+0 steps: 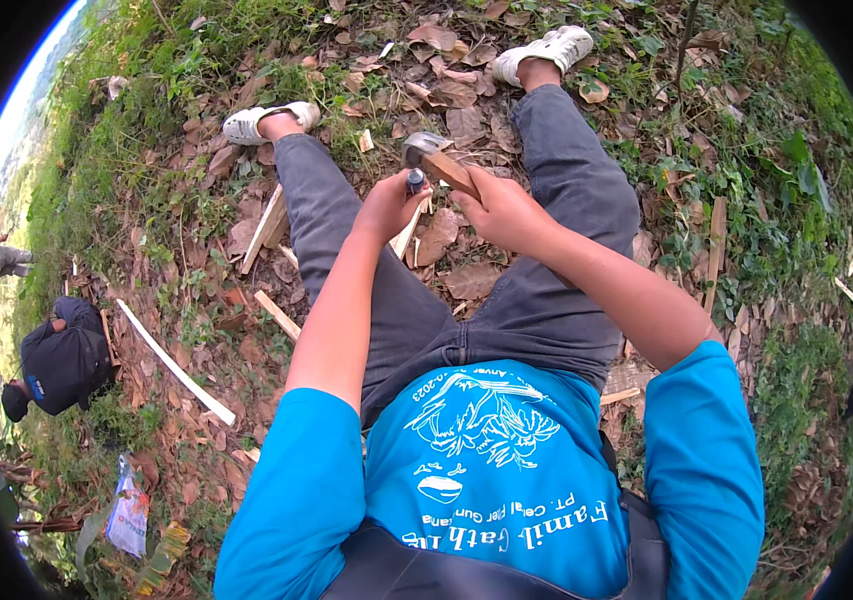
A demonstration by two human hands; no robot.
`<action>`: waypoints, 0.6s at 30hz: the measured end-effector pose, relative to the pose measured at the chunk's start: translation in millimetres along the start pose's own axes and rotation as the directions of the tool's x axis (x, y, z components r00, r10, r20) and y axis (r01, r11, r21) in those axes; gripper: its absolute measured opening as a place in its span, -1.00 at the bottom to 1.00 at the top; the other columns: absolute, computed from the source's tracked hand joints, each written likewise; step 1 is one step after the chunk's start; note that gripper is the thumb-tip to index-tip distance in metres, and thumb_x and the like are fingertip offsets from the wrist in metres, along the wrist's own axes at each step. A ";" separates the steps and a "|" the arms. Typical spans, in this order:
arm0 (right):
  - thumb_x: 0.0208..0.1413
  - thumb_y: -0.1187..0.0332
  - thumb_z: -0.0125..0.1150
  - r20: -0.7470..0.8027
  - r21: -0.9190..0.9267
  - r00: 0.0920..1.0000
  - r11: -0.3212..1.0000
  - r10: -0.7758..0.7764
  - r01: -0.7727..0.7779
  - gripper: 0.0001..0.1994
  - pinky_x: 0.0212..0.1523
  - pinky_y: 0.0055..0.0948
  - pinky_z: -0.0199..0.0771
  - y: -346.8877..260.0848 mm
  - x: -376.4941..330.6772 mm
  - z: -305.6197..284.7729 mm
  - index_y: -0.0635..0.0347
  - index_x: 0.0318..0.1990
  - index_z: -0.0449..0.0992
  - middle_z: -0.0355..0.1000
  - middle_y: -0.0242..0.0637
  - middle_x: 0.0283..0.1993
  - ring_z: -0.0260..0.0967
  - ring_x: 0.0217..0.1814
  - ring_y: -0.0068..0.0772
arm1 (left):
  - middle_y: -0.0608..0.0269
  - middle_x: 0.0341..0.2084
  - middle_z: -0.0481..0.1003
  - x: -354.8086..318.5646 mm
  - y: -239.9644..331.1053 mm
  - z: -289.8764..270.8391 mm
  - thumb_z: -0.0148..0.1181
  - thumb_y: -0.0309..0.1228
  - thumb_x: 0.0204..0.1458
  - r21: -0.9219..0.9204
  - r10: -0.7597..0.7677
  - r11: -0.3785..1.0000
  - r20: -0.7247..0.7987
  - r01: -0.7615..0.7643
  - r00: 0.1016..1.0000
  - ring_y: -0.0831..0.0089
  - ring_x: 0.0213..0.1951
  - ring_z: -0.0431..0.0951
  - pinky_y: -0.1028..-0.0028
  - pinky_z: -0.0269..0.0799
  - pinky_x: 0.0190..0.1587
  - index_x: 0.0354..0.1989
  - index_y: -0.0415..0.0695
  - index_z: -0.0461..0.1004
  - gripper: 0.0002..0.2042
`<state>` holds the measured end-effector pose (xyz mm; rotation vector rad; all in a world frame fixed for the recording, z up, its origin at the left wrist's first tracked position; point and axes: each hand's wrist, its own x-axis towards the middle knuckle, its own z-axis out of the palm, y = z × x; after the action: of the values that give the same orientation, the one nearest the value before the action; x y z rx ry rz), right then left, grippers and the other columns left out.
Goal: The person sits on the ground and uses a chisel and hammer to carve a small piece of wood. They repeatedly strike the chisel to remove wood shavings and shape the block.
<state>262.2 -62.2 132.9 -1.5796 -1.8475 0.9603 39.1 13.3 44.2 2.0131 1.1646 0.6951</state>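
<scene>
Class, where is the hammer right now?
In the head view, upper middle: the hammer is in the right hand, between the knees, beside the left hand.

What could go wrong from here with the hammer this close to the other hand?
The hammer in the right hand hangs just above the left hand, which grips a small dark tool; a miss could hit those fingers. The work sits between the legs, so a glancing blow might reach a thigh.
</scene>
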 end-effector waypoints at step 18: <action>0.25 0.37 0.23 -0.333 0.297 0.895 0.868 -0.297 0.399 -0.63 -0.25 -0.10 0.52 -117.9 -32.9 -35.5 0.23 0.18 0.44 0.58 0.09 -0.33 0.58 -0.28 0.19 | 0.00 -0.44 0.60 -19.8 -9.3 -15.6 0.37 -0.38 0.15 0.041 -0.020 0.999 -0.079 0.023 0.997 0.11 -0.40 0.62 0.26 0.51 -0.25 -0.20 -0.23 0.52 -0.80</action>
<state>223.5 -96.1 249.5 -1.0473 -1.5801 0.8027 14.0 3.7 44.4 2.0209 1.2540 0.7503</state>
